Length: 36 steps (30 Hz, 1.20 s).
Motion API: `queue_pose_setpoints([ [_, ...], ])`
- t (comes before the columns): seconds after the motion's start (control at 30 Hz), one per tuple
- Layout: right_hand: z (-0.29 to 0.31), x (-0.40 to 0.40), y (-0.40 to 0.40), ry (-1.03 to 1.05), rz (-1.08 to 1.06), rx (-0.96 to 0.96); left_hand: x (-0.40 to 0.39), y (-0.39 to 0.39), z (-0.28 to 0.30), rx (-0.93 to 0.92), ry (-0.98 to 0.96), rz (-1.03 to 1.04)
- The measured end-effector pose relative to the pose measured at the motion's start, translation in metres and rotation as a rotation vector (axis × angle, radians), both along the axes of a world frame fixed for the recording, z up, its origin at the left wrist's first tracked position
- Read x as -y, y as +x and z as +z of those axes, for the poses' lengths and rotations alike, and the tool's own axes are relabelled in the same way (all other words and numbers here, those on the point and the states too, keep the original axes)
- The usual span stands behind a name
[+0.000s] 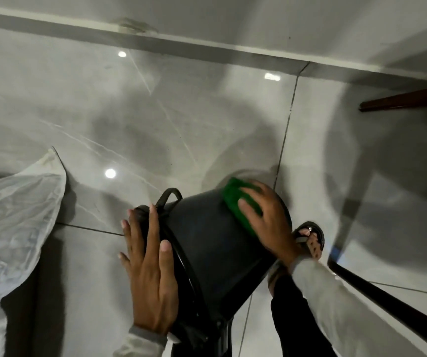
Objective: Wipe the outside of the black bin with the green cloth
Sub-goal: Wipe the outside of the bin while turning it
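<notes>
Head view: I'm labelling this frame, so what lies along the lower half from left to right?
In order: plastic sheet → left hand → bin → right hand → sandalled foot → black bar.

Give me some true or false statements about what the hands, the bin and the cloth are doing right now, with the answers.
1. The right hand presses the green cloth against the outer wall of the black bin. True.
2. The bin stands upright on the floor. False: it is tipped over, with its rim toward the left hand.
3. The left hand lies across the bin's rim with its fingers fairly straight. True.
4. The cloth is tucked inside the bin. False: it sits on the outside, near the base end.
5. A white plastic bag lies on the floor to the left of the bin. True.
</notes>
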State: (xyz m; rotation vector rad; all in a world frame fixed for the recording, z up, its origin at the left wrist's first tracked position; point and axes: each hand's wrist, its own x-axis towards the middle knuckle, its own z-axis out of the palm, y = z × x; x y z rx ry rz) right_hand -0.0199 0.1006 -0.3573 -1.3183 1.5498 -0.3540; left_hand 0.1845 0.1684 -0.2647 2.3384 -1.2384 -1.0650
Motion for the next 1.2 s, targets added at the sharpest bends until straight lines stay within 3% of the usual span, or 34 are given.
queue_pose_setpoints([
  [0.1,-0.023,0.026,-0.007,0.216,-0.161,-0.144,0.004,-0.009,-0.001,-0.004,-0.061,-0.023],
  [0.3,0.063,-0.010,0.035,-0.059,0.296,0.331,-0.001,-0.012,-0.003,-0.017,-0.089,-0.001],
  [0.37,0.037,-0.003,0.024,-0.006,0.239,0.249,-0.002,-0.010,-0.003,-0.014,-0.078,-0.012],
  [0.47,-0.024,0.038,-0.005,0.285,-0.055,-0.035,0.009,-0.020,0.000,-0.012,-0.057,-0.064],
  [0.57,-0.041,0.059,-0.010,0.513,0.064,-0.145,0.014,-0.036,0.006,-0.012,-0.034,-0.112],
  [0.77,0.022,0.023,0.004,0.356,0.086,0.262,0.006,-0.038,0.009,0.014,-0.025,-0.112],
  [0.87,0.000,0.013,-0.020,0.311,0.085,0.175,0.008,-0.043,0.008,0.027,-0.018,-0.146],
  [1.03,-0.048,0.025,-0.054,0.550,-0.125,-0.145,0.018,-0.043,0.005,-0.015,0.018,-0.130],
  [1.1,-0.037,0.030,-0.047,0.522,-0.099,-0.109,0.017,-0.041,0.003,-0.036,0.007,-0.119],
  [1.2,0.012,0.016,-0.021,0.388,0.006,0.167,0.012,-0.041,0.004,-0.039,-0.001,-0.114],
])
